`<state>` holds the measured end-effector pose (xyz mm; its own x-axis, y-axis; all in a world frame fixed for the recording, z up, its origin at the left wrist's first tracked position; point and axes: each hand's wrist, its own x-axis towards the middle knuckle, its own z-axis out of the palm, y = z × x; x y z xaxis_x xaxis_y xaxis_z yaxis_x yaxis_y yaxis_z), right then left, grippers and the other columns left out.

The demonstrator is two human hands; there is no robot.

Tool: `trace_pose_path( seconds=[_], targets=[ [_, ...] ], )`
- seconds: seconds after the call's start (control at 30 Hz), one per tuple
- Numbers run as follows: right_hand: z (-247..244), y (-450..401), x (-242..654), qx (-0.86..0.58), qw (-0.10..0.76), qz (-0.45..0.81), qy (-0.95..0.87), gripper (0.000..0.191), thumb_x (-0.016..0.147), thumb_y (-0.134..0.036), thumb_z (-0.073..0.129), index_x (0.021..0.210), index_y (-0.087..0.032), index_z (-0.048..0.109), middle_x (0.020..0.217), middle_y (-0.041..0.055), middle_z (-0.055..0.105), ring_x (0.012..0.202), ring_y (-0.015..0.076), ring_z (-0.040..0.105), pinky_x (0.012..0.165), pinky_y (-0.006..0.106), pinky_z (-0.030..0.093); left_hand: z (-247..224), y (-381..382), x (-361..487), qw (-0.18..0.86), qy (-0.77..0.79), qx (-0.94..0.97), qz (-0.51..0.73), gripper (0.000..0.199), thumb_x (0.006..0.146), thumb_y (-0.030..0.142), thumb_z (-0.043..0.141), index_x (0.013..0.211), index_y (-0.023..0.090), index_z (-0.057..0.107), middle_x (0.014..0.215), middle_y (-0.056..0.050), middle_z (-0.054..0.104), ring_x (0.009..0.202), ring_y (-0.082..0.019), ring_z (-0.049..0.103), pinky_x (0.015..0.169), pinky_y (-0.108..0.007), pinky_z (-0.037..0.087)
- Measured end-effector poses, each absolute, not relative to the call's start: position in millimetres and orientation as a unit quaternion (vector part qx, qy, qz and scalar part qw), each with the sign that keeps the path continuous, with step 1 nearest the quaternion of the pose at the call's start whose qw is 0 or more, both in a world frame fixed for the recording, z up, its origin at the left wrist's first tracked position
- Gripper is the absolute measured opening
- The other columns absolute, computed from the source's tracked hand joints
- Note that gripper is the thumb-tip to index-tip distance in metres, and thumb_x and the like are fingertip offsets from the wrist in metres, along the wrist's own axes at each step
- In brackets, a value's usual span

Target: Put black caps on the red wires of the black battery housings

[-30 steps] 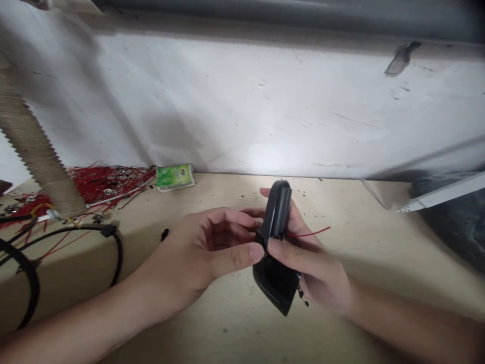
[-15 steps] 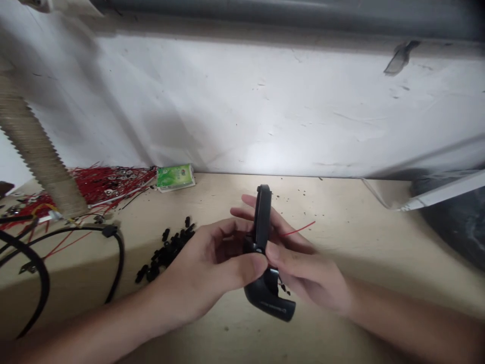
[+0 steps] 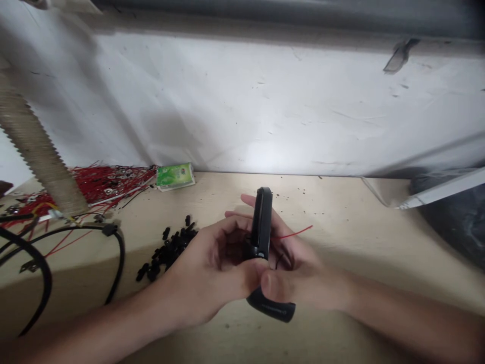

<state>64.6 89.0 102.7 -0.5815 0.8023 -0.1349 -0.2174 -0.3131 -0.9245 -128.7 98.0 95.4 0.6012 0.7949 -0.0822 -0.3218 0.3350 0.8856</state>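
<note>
Both hands hold a black plastic device with a curved handle point(image 3: 273, 308) above the table; its exact kind I cannot make out. The narrow upper part stands upright, and the lower end bends to the right. My left hand point(image 3: 215, 268) wraps around its left side, with the thumb pressed across the middle. From the right, my right hand point(image 3: 303, 278) closes on it, its thumb beside the left thumb and its fingers behind. A thin red wire point(image 3: 297, 233) sticks out to the right from behind the device. The fingers hide the device's middle.
Small black plastic parts point(image 3: 166, 253) lie heaped left of my hands. Behind them are a green packet point(image 3: 175, 175) and a pile of red wires point(image 3: 113, 182). A black cable point(image 3: 120, 258) curves at left, near a ribbed tube point(image 3: 41, 146). A dark bag point(image 3: 450, 217) sits at right.
My right thumb has moved down the device, from beside the middle to over the lower bend. The device and my left hand have barely shifted; the red wire's tip is slightly lower.
</note>
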Motion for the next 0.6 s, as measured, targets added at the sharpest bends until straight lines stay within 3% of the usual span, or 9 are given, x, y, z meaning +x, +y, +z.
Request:
trace_pose_path(
  seconds=[0.1, 0.23, 0.6],
  targets=[
    [106.2, 89.8, 62.0, -0.315, 0.328, 0.741, -0.494, 0.087, 0.080, -0.042, 0.095, 0.151, -0.042, 0.045, 0.132, 0.0045, 0.058, 0.116, 0.0227, 0.064, 0.110, 0.049, 0.051, 96.0, 97.2, -127.9, 0.773, 0.266, 0.460, 0.346, 0.039, 0.085, 0.032, 0.088, 0.112, 0.014, 0.067, 0.106, -0.009, 0.074, 0.095, -0.020, 0.070, 0.087, -0.031, 0.057],
    [109.0, 92.6, 59.5, -0.318, 0.328, 0.732, -0.505, 0.075, 0.075, -0.047, 0.097, 0.136, -0.037, 0.056, 0.110, 0.0012, 0.057, 0.097, 0.0198, 0.061, 0.098, 0.043, 0.054, 94.3, 96.0, -126.7, 0.779, 0.254, 0.456, 0.347, 0.034, 0.090, 0.027, 0.081, 0.116, 0.016, 0.063, 0.114, -0.010, 0.072, 0.104, -0.023, 0.069, 0.094, -0.034, 0.056],
    [109.2, 95.4, 58.5, -0.315, 0.326, 0.776, -0.439, 0.090, 0.073, -0.035, 0.100, 0.144, -0.040, 0.045, 0.114, -0.0003, 0.058, 0.098, 0.0178, 0.064, 0.092, 0.037, 0.049, 96.7, 97.5, -125.6, 0.791, 0.255, 0.433, 0.350, 0.042, 0.078, 0.019, 0.089, 0.111, 0.016, 0.064, 0.108, -0.007, 0.076, 0.099, -0.018, 0.070, 0.089, -0.027, 0.059]
  ],
)
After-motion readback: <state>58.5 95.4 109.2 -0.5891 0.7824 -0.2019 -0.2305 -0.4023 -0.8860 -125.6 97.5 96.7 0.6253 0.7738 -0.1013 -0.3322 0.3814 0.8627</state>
